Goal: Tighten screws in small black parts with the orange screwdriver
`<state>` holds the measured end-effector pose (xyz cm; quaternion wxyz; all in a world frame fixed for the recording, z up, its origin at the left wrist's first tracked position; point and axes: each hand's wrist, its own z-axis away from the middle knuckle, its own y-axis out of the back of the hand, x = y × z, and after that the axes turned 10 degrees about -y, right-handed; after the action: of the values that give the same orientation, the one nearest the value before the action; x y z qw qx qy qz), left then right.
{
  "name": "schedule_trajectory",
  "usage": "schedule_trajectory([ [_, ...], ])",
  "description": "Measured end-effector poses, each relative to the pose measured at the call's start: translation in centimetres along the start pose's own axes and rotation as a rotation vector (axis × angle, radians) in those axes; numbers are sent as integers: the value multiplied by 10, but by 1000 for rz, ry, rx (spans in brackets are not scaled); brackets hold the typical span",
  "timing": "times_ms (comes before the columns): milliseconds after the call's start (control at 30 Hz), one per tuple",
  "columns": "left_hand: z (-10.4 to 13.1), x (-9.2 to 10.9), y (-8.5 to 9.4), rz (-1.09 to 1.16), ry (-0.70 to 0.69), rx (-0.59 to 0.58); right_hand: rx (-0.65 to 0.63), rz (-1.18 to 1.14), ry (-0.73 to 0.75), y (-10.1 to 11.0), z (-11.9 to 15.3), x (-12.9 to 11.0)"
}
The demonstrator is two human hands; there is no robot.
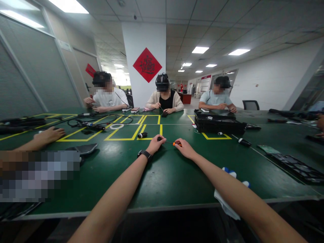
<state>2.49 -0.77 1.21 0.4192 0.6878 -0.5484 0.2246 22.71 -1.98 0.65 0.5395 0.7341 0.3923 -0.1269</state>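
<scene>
Over the green table, my left hand (155, 145) is closed on a small black part (159, 138), most of which its fingers hide. A dark watch (144, 154) is on that wrist. My right hand (186, 148) grips a screwdriver (174, 144) by its orange handle. The thin shaft points left toward the black part; whether its tip touches cannot be made out. Just beyond my left hand lies a black-and-white cylindrical piece (142, 135). A white cloth or glove with blue patches (229, 200) lies partly behind my right forearm.
Stacked black trays or cases (219, 124) stand beyond my right hand. Another black-and-white cylinder (244, 142) and a black slotted frame (298, 167) lie right. Black cables (88, 125) cross the left side, near another person's hand (52, 134). Several people sit opposite.
</scene>
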Motion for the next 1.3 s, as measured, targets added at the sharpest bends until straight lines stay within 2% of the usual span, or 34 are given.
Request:
schedule_trajectory([
  [300, 2, 7, 0, 5, 24, 25, 16, 30, -9, 1, 1, -1],
  [600, 1, 5, 0, 15, 19, 18, 22, 95, 14, -1, -3, 2],
  [733, 0, 5, 0, 101, 89, 15, 13, 66, 14, -1, -1, 1],
  [867, -1, 3, 0, 190, 91, 23, -13, 7, -8, 0, 1, -2],
  [1300, -2, 2, 0, 202, 123, 46, 6, -10, -37, 1, 1, -3],
])
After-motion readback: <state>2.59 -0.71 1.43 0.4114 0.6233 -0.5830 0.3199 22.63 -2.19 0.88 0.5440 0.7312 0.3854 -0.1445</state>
